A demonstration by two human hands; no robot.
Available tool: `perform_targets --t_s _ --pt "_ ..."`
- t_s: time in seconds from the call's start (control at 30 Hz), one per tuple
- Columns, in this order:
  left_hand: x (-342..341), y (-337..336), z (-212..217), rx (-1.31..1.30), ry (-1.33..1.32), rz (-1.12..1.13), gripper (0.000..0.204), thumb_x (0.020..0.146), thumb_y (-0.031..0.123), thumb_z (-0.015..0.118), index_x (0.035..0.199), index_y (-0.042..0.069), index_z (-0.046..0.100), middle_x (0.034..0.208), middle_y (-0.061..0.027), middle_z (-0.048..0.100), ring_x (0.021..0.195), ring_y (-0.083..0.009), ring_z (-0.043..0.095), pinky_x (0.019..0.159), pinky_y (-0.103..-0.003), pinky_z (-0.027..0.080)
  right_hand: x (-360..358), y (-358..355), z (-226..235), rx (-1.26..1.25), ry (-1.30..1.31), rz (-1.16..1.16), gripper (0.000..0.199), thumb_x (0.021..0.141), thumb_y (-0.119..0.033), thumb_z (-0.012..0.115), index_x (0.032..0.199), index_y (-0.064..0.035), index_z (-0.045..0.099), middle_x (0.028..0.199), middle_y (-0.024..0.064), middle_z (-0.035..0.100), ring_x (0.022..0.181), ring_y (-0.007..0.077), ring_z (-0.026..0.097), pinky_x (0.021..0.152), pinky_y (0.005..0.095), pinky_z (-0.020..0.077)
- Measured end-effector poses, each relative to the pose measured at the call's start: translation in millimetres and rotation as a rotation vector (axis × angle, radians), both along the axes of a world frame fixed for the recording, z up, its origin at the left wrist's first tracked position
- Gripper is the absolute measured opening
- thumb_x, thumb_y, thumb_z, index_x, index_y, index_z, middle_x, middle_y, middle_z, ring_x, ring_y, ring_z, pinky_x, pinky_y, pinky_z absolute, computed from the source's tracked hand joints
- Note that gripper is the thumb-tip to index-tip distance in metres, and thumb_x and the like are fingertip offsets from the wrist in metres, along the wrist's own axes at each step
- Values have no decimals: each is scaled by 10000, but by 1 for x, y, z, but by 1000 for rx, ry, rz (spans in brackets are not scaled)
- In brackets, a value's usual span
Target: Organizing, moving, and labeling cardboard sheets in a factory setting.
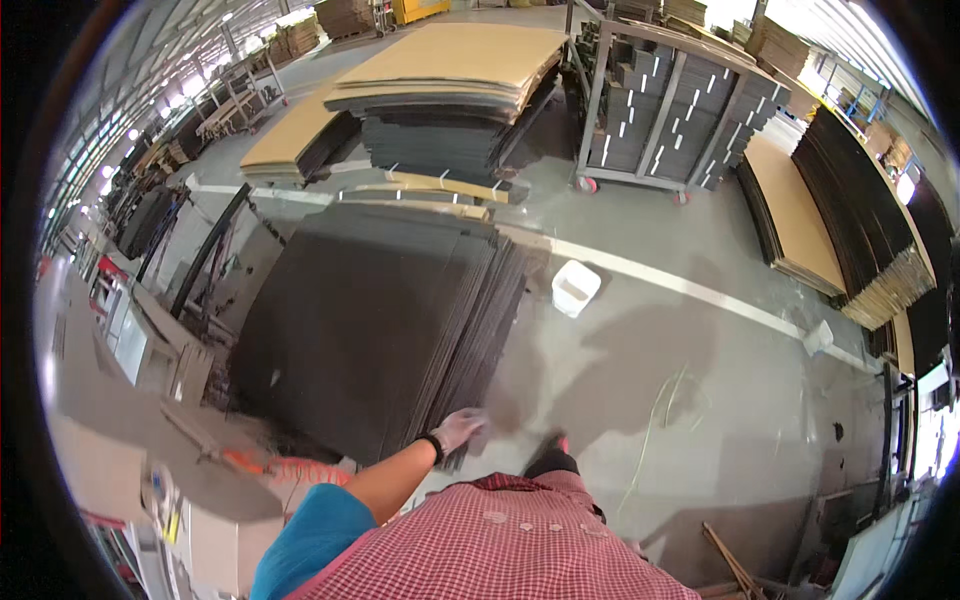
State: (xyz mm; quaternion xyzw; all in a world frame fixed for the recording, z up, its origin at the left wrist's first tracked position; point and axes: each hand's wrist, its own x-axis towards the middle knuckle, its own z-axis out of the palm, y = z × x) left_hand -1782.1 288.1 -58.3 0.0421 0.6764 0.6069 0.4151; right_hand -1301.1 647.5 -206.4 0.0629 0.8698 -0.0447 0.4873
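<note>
A gloved left hand [462,430] is laid on the near corner of a dark sheet stack [370,330], at about 6 o'clock of the stack; the fingers seem curled over the edges, though how tightly cannot be told; a sheet is judged about to be lifted, which calls for one edge to be parted cleanly; a white tub [575,287] stands at 2 o'clock; the right hand is hidden below the checked shirt [500,545].

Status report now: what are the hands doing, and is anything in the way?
Left hand gloved, on the near corner of the dark sheet stack. Right hand not in view. White bucket on floor, apart from stack.
</note>
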Motion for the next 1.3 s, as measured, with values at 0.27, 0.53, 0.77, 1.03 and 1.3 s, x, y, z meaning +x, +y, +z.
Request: perform_targets --t_s 0.27,0.53,0.77,1.03,1.3 --pt "-283 193 117 304 -248 379 339 935 211 603 1211 22 545 1062 -103 651 954 -210 643 870 -353 534 -371 207 65 -58 29 -299 248 879 -214 533 1029 -119 706 1077 80 682 979 229 656 796 389 534" --pt "-554 302 174 554 -129 390 370 930 367 578 1134 58 587 1066 -56 633 1031 -172 579 908 -390 464 -938 440 40 -289 990 -409 187 924 -214 522 1040 -132 644 872 60 679 820 208 662 707 291 523" --pt "-819 350 104 115 528 349 674 877 372 658 1404 97 340 1303 -78 503 1191 -228 459 1010 -452 352 -1131 329 155 -1079 657 -594 327 893 -124 563 1218 -135 589 1222 36 618 1044 186 611 936 297 497" --pt "-970 420 185 483 32 1028 415 872 257 690 1197 68 512 1034 -47 567 930 -170 528 873 -323 448 -1194 368 141 -1122 348 -603 275 888 -136 627 1126 3 622 1006 78 679 881 152 644 770 281 529" --pt "-1001 407 219 320 266 941 254 952 299 552 1069 85 623 835 19 630 572 -59 508 463 -187 381 -1435 373 221 -860 1534 436 281 916 -151 549 1167 -46 617 1063 115 671 937 201 654 838 311 519"
